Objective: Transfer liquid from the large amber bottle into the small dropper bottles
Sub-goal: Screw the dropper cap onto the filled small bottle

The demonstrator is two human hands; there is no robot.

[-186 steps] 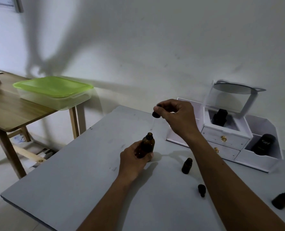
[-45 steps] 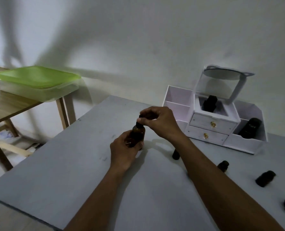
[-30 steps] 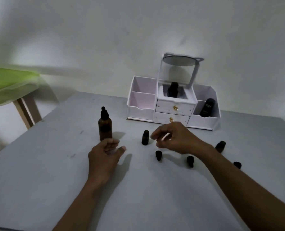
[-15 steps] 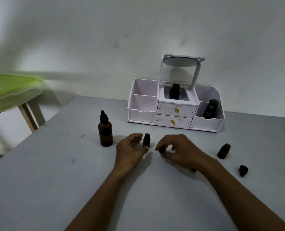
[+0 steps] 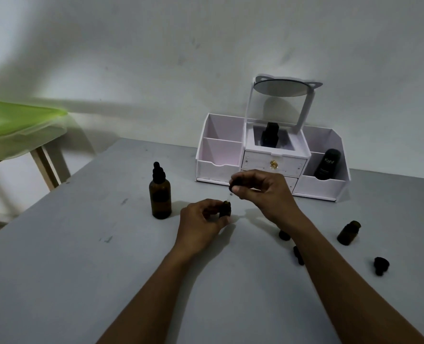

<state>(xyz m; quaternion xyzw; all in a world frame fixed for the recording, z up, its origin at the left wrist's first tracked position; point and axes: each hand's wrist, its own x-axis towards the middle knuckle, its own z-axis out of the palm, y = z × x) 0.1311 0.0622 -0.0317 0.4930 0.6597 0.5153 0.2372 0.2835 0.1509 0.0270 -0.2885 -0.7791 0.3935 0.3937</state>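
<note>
The large amber bottle [image 5: 160,197] stands upright on the grey table [image 5: 86,264], its black dropper cap on. To its right my left hand [image 5: 201,224] holds a small dropper bottle [image 5: 225,209] upright on the table. Just above it my right hand [image 5: 260,192] pinches a small black dropper cap [image 5: 232,187], whose thin glass tube points down at the bottle's mouth. Another small amber bottle [image 5: 348,232] stands uncapped at the right. Loose black caps lie near my right forearm: one cap [image 5: 283,235], a second cap [image 5: 298,255], a third cap [image 5: 381,265].
A white organiser [image 5: 221,167] with drawers and a tilted mirror stands at the back of the table against the wall; it holds a black bottle [image 5: 269,134] in the middle and a black Kahf tube [image 5: 327,164] at the right. A green-lidded box [image 5: 19,125] rests on a wooden side table at the left.
The large bottle was capped and set down at the left. My left hand took hold of a small bottle, and my right hand picked up a small dropper cap and raised it over that bottle.
</note>
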